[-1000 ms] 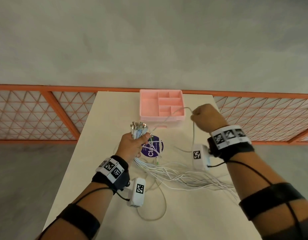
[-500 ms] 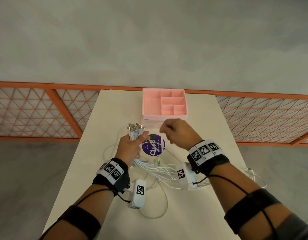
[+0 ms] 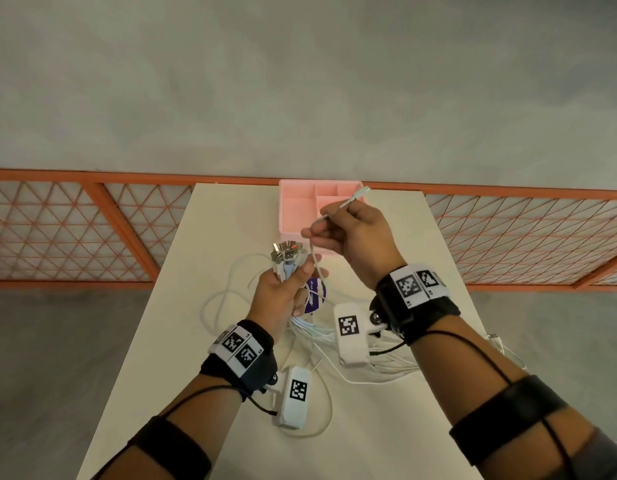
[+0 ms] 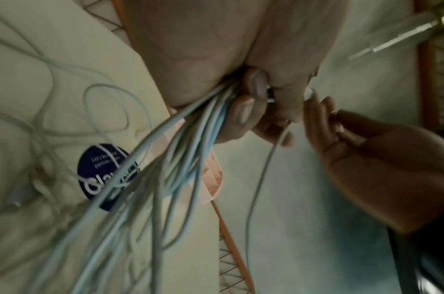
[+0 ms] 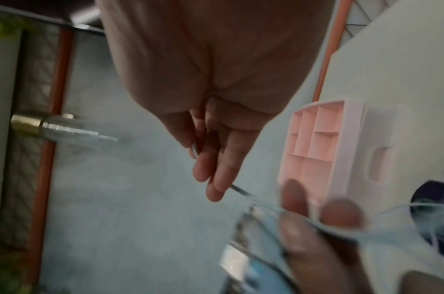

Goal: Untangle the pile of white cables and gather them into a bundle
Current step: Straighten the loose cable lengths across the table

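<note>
My left hand grips a bundle of white cables just below their metal USB plugs, which stick up in a cluster. My right hand, close to its upper right, pinches a single white cable. That cable's plug end points up over the pink tray. Below the pinch it drops to my left thumb. The bundle's tails hang down to the loose cables on the table. In the left wrist view my left fingers curl round the strands.
A pink compartment tray stands at the table's far edge. A round purple sticker lies under my hands. Cable loops spread to the left, and more trail off the table's right edge. An orange mesh fence runs behind the cream table.
My right hand swung from the far right by the tray back to my left hand, then rose with one cable's plug end. My left hand lifted slightly with its bundle.
</note>
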